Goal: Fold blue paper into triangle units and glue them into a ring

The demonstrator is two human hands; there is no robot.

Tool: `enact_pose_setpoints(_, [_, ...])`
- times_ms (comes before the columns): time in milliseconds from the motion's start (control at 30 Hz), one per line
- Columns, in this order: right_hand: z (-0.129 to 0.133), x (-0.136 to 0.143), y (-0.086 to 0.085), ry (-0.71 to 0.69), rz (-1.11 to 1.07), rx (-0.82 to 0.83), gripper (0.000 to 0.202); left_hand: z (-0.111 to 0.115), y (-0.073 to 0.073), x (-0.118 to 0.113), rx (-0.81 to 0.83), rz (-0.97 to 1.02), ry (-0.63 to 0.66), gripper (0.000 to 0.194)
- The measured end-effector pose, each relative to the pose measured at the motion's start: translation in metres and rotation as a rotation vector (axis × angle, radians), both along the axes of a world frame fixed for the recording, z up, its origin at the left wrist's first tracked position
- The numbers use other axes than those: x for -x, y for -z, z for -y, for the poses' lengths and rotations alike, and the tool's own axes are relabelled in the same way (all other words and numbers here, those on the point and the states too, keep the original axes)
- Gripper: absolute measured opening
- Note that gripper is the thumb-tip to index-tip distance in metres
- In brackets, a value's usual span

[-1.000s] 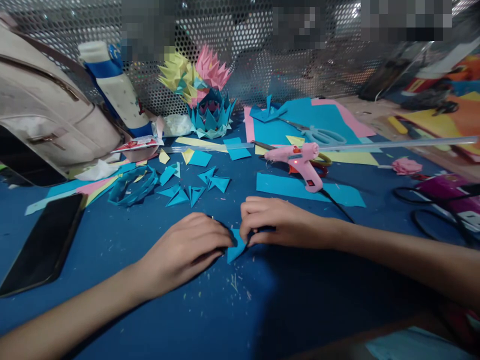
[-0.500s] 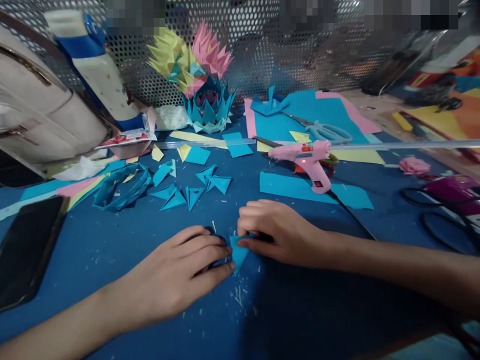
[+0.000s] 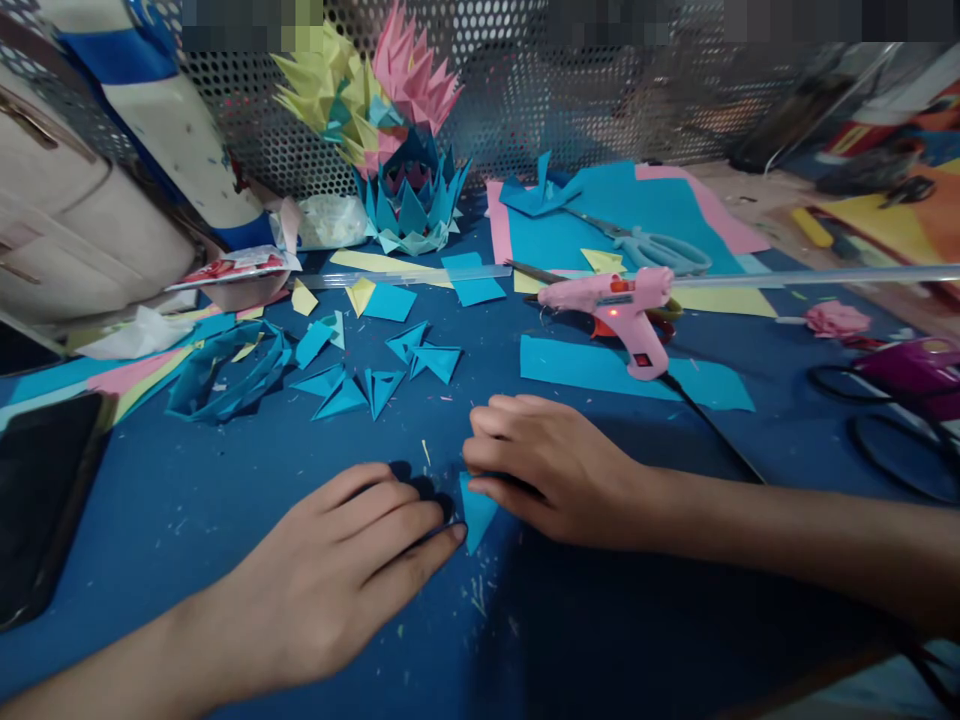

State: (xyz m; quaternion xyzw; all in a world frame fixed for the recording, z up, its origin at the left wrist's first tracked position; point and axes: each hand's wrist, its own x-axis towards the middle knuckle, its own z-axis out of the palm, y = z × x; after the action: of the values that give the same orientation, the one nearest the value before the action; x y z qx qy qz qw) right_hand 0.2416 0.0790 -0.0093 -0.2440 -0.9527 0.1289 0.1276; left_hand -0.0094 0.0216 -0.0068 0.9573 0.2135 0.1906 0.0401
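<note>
A small blue folded paper triangle [image 3: 477, 518] lies flat on the blue table between my hands, one point toward me. My right hand [image 3: 551, 470] has its fingers curled over the upper edge of the paper, thumb pressing on it; that edge is hidden. My left hand [image 3: 337, 575] rests on the table with fingers stretched out, the thumb tip by the triangle's left side. Farther back lie several blue folded paper pieces [image 3: 339, 392] with pointed ends.
A pink glue gun [image 3: 626, 310] lies behind my right hand on a blue paper strip [image 3: 562, 362]. Scissors [image 3: 660, 248] rest on coloured sheets. Spiky paper flowers [image 3: 416, 70] stand by the mesh. At left are a phone [image 3: 49, 500] and a blue paper ring [image 3: 225, 372].
My left hand has drawn slightly back and left from the triangle. My right hand has slid a little left along the paper's upper edge. The camera view has tilted slightly.
</note>
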Motion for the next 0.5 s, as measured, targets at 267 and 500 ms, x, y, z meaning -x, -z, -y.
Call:
enact_pose_setpoints(267, [0.0011, 0.0008, 0.0017, 0.006, 0.04, -0.035, 0.018, -0.0006, 0.0019, -0.002, 0.002, -0.014, -0.011, 0.036])
enact_pose_setpoints(500, [0.0032, 0.0013, 0.0023, -0.001, 0.041, -0.088, 0.016, -0.0007, 0.002, -0.0046, -0.009, -0.042, -0.021, 0.038])
